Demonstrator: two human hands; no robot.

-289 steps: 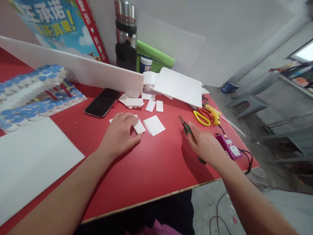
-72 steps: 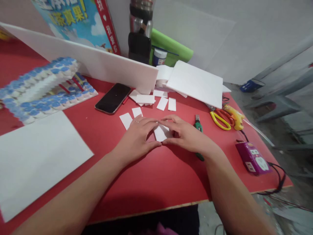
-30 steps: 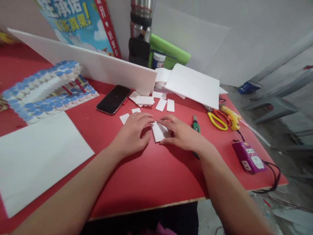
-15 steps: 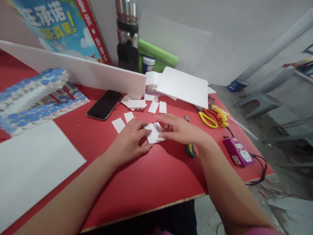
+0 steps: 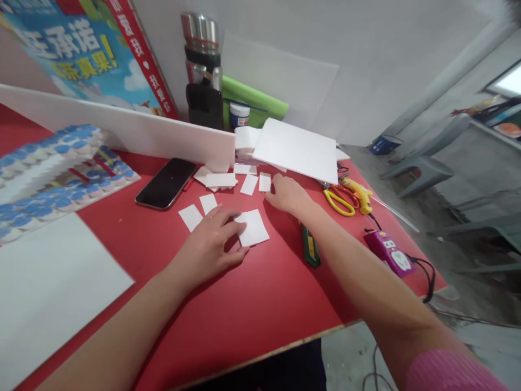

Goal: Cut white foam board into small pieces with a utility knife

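A square white piece of board (image 5: 254,228) lies flat on the red table. My left hand (image 5: 217,236) rests at its left side, fingers and thumb spread, a fingertip touching its edge. My right hand (image 5: 287,193) is farther out, its fingertips beside a small white rectangular piece (image 5: 265,182). Thumb and finger there look apart; the other fingers are partly hidden. Another small white piece (image 5: 249,184) lies just left of that one. Beyond my left hand are two more white pieces, one of them a rectangle (image 5: 190,217). Under my right forearm, a green utility knife (image 5: 310,247) is partly covered.
A black phone (image 5: 166,183) lies left of the pieces. Large white sheets (image 5: 299,149) are stacked at the back. To the right are yellow-handled scissors (image 5: 337,202), a yellow glue gun (image 5: 360,195) and a purple power strip (image 5: 388,252). A blue-and-white model (image 5: 61,174) stands left.
My right hand has left the white square and moved away from me to the small rectangles. My left hand has stayed at the square. The view has shifted slightly.
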